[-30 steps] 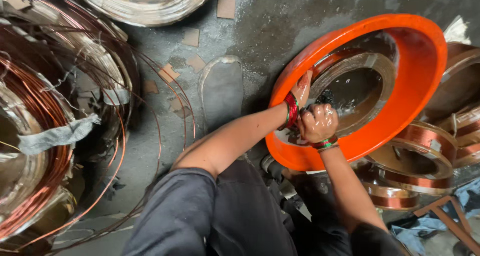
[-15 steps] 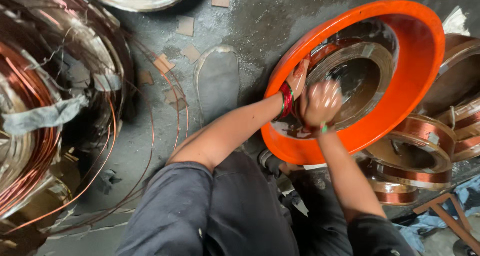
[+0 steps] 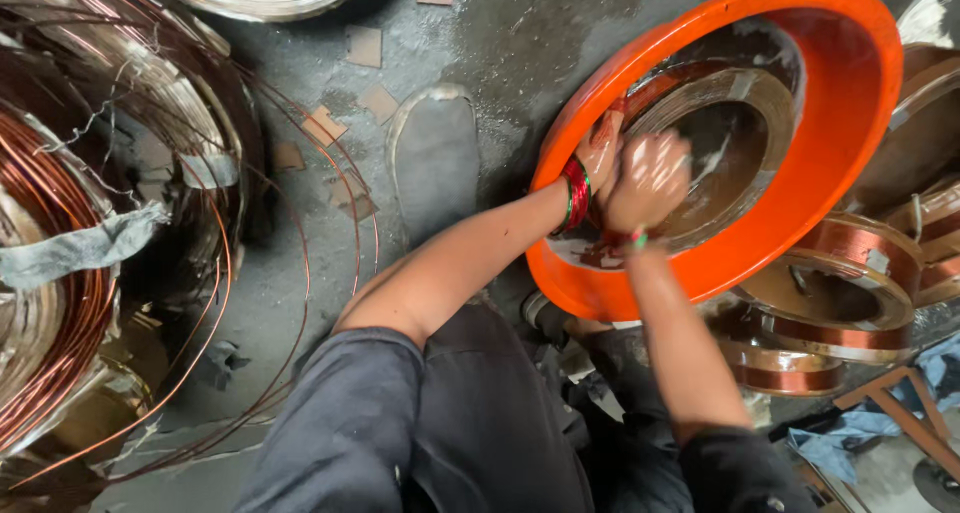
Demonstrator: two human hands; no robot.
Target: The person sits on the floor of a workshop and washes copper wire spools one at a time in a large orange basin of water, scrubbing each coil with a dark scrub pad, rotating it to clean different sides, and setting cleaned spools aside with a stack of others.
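Grey, stained concrete floor spreads under everything, littered with small cardboard scraps. Tilted on that floor stands a big orange reel flange, which serves as the landmark for the rest. Inside its ring sits a coil of flat copper strip with a dark hollow centre.

Both hands meet at the flange's inner left edge. The left hand, red and green bangles on its wrist, lies with fingers pressed on the coil's edge next to the orange rim; whether its grip closes on anything cannot be told. The right hand is blurred, curled into a loose fist just beside the left one over the coil; what it holds, if anything, cannot be made out.

Left of the flange a dusty shoe rests on the floor. Further left, well apart from the flange, loose copper wire bundles sprawl. Right of and below the flange lie smaller copper strip coils.
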